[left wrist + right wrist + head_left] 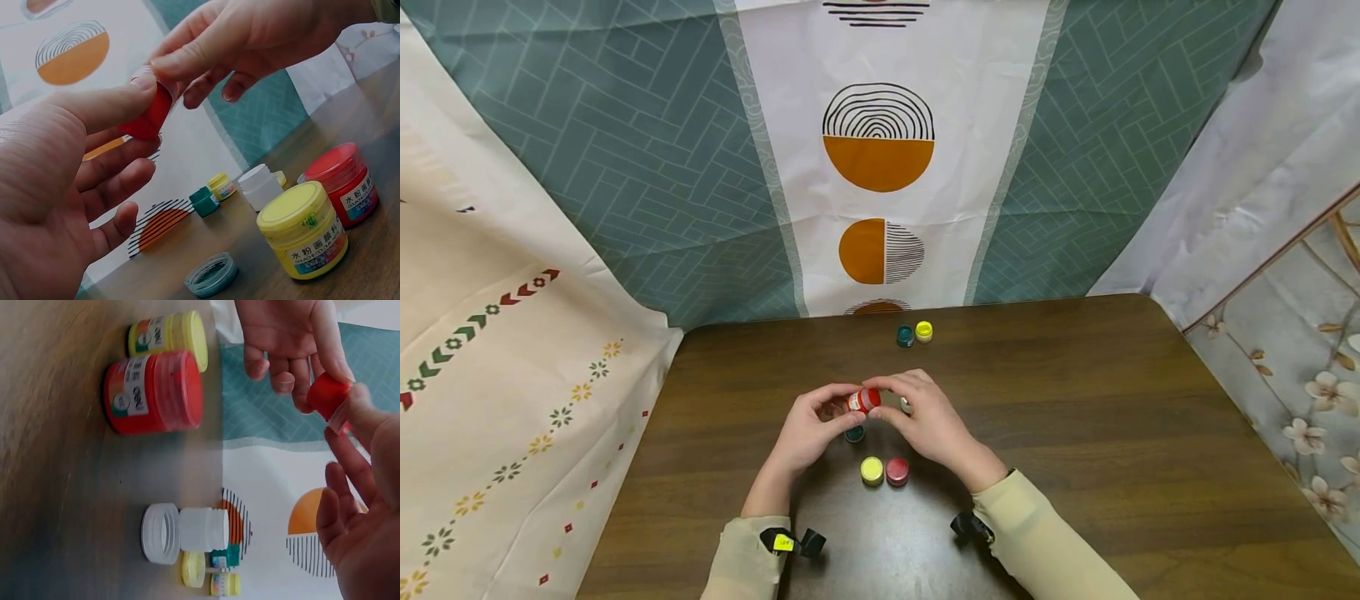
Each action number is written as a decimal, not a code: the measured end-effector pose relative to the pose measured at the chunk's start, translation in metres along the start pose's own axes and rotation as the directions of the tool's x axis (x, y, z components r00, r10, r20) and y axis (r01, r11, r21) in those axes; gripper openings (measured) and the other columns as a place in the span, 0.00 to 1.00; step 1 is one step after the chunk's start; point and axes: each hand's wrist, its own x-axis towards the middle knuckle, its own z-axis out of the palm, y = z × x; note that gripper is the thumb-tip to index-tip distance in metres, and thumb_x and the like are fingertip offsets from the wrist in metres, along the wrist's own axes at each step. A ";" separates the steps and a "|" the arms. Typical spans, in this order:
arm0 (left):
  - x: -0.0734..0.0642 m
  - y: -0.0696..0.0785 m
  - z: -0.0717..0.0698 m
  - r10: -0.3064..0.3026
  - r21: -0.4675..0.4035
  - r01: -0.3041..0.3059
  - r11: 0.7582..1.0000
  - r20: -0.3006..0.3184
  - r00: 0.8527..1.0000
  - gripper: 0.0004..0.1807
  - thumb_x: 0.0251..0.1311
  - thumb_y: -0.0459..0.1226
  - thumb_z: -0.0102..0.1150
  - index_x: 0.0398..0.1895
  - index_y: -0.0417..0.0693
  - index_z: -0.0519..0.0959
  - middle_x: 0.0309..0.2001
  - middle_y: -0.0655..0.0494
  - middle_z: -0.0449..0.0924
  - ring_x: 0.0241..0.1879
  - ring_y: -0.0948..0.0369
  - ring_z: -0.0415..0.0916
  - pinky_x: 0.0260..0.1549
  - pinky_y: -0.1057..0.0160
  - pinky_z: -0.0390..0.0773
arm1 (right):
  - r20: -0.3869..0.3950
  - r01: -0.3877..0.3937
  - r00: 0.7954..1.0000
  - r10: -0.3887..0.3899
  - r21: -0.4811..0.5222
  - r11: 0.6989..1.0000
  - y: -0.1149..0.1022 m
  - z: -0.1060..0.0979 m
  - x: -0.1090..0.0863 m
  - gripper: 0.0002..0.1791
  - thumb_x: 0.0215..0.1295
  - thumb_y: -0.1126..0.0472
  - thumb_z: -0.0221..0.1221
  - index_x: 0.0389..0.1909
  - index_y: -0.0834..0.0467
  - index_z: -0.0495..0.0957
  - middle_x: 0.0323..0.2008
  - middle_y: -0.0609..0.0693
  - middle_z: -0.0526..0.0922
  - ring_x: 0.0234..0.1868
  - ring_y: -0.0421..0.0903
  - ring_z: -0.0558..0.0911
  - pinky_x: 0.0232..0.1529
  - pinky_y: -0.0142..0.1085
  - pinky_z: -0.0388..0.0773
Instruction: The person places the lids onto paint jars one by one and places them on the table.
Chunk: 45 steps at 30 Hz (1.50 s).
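Note:
Both hands meet over the table around a small red paint jar (863,400), which is tilted on its side in the air. My left hand (806,427) grips one end between thumb and fingers. My right hand (931,419) pinches the other end with thumb and fingertips. In the left wrist view, the red jar (153,115) is partly covered by both thumbs. Whether its lid is on or loosened is hidden by the fingers. Below the hands lies a dark green lid (212,275). A white jar (203,529) without its lid stands partly behind my right hand.
Nearer the body stand a lidded yellow jar (872,471) and a lidded red jar (897,472), side by side. A green jar (905,336) and a yellow jar (924,332) stand near the back edge. A white lid (160,532) and a yellow lid (194,569) lie by the white jar.

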 end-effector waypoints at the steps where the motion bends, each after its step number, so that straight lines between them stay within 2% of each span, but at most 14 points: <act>1: 0.000 0.000 0.000 0.000 0.005 0.000 1.000 0.004 1.000 0.18 0.64 0.34 0.76 0.57 0.47 0.87 0.45 0.51 0.85 0.42 0.52 0.77 0.38 0.63 0.78 | -0.003 -0.015 1.000 0.015 -0.024 1.000 0.000 0.000 0.000 0.20 0.68 0.50 0.73 0.59 0.46 0.86 0.52 0.40 0.87 0.56 0.42 0.77 0.51 0.43 0.80; 7: -0.001 0.001 0.004 0.015 0.014 -0.016 1.000 0.034 0.999 0.19 0.61 0.33 0.79 0.56 0.50 0.88 0.43 0.54 0.86 0.37 0.53 0.78 0.35 0.64 0.79 | -0.006 -0.098 0.995 0.099 -0.168 0.981 -0.003 0.002 0.000 0.15 0.71 0.38 0.68 0.39 0.44 0.84 0.31 0.33 0.80 0.43 0.42 0.76 0.36 0.36 0.75; 10: -0.001 0.001 0.005 0.022 0.003 -0.022 1.000 0.050 0.999 0.20 0.60 0.33 0.79 0.55 0.51 0.88 0.43 0.55 0.87 0.37 0.53 0.78 0.35 0.64 0.79 | 0.001 -0.103 0.994 0.106 -0.242 0.965 -0.004 0.003 0.001 0.22 0.76 0.34 0.59 0.29 0.44 0.80 0.24 0.34 0.75 0.37 0.40 0.73 0.33 0.35 0.73; 13: -0.001 0.002 0.006 0.024 0.003 -0.024 1.000 0.053 0.998 0.20 0.59 0.33 0.80 0.55 0.51 0.88 0.44 0.56 0.87 0.38 0.54 0.79 0.36 0.64 0.79 | 0.008 -0.102 0.994 0.109 -0.281 0.954 -0.005 0.003 0.001 0.28 0.82 0.34 0.51 0.24 0.46 0.80 0.21 0.36 0.74 0.35 0.44 0.75 0.36 0.39 0.75; 14: 0.000 0.002 0.006 0.025 0.002 -0.025 1.000 0.051 0.998 0.20 0.59 0.32 0.79 0.55 0.50 0.88 0.45 0.55 0.87 0.38 0.54 0.79 0.37 0.63 0.79 | 0.006 -0.105 0.994 0.112 -0.286 0.953 -0.006 0.003 0.001 0.30 0.83 0.35 0.49 0.25 0.48 0.82 0.20 0.37 0.75 0.36 0.45 0.77 0.40 0.40 0.77; 17: 0.000 0.002 0.005 0.017 0.007 -0.017 1.000 0.034 0.999 0.19 0.60 0.33 0.79 0.55 0.48 0.88 0.44 0.54 0.87 0.39 0.54 0.78 0.38 0.63 0.80 | -0.014 -0.140 0.990 0.142 -0.264 0.954 -0.004 0.001 -0.001 0.32 0.85 0.35 0.45 0.27 0.49 0.84 0.20 0.39 0.76 0.36 0.47 0.79 0.40 0.43 0.79; 20: 0.001 0.003 0.004 0.000 0.012 0.000 1.000 0.019 1.000 0.18 0.61 0.34 0.78 0.55 0.48 0.88 0.44 0.53 0.86 0.40 0.53 0.78 0.39 0.62 0.79 | -0.036 -0.147 0.989 0.143 -0.168 0.975 -0.001 -0.002 -0.002 0.27 0.84 0.36 0.48 0.40 0.50 0.86 0.29 0.40 0.81 0.41 0.49 0.81 0.42 0.43 0.80; 21: 0.001 0.003 0.004 -0.007 0.015 0.007 1.000 0.013 1.000 0.18 0.62 0.34 0.78 0.55 0.48 0.88 0.44 0.53 0.86 0.41 0.53 0.78 0.39 0.62 0.79 | -0.033 -0.130 0.991 0.127 -0.123 0.984 0.001 -0.003 -0.003 0.23 0.84 0.38 0.50 0.45 0.50 0.85 0.35 0.42 0.83 0.44 0.50 0.81 0.42 0.44 0.80; 24: 0.001 0.003 0.002 -0.020 0.013 0.019 1.000 0.010 1.000 0.18 0.63 0.35 0.77 0.57 0.48 0.87 0.45 0.52 0.86 0.42 0.52 0.77 0.41 0.62 0.79 | 0.005 -0.040 0.999 0.040 -0.021 0.999 0.005 -0.007 -0.004 0.21 0.83 0.45 0.56 0.67 0.49 0.80 0.56 0.44 0.83 0.57 0.51 0.80 0.57 0.47 0.79; 27: 0.001 0.002 0.001 -0.025 0.008 0.025 1.000 0.013 1.000 0.18 0.65 0.35 0.75 0.58 0.47 0.87 0.45 0.52 0.86 0.44 0.51 0.78 0.42 0.62 0.79 | 0.055 0.059 0.997 -0.060 0.011 0.998 0.007 -0.011 -0.005 0.26 0.80 0.52 0.61 0.75 0.45 0.74 0.68 0.44 0.78 0.68 0.49 0.75 0.67 0.50 0.75; 31: 0.000 0.002 0.000 -0.027 -0.001 0.027 1.000 0.023 0.999 0.18 0.67 0.35 0.73 0.59 0.45 0.86 0.46 0.51 0.85 0.45 0.51 0.77 0.42 0.61 0.78 | 0.070 0.163 0.984 -0.162 -0.003 0.987 0.009 -0.011 -0.005 0.29 0.76 0.59 0.66 0.75 0.46 0.75 0.71 0.46 0.76 0.71 0.49 0.72 0.69 0.52 0.74; 34: -0.002 0.002 -0.001 -0.027 -0.010 0.027 1.000 0.025 0.999 0.18 0.68 0.34 0.72 0.60 0.45 0.86 0.46 0.50 0.85 0.45 0.51 0.77 0.41 0.62 0.78 | 0.073 0.200 0.977 -0.198 -0.016 0.980 0.010 -0.009 -0.005 0.28 0.74 0.61 0.68 0.73 0.48 0.77 0.69 0.47 0.77 0.69 0.50 0.74 0.68 0.51 0.74; 40: -0.001 0.002 0.001 -0.024 -0.023 0.025 0.999 0.033 0.999 0.19 0.66 0.33 0.73 0.59 0.43 0.86 0.46 0.49 0.85 0.43 0.52 0.77 0.38 0.63 0.78 | 0.061 0.201 0.978 -0.197 -0.054 0.978 0.010 -0.008 -0.004 0.22 0.74 0.57 0.68 0.67 0.49 0.81 0.62 0.44 0.81 0.65 0.47 0.76 0.66 0.47 0.76; 45: 0.000 0.002 0.002 -0.022 -0.011 0.022 1.000 0.031 0.999 0.19 0.64 0.34 0.76 0.57 0.45 0.87 0.43 0.50 0.85 0.40 0.52 0.77 0.36 0.64 0.78 | 0.054 0.154 0.987 -0.149 -0.096 0.983 0.010 -0.005 -0.004 0.19 0.77 0.50 0.65 0.64 0.49 0.82 0.56 0.40 0.83 0.59 0.42 0.76 0.60 0.42 0.78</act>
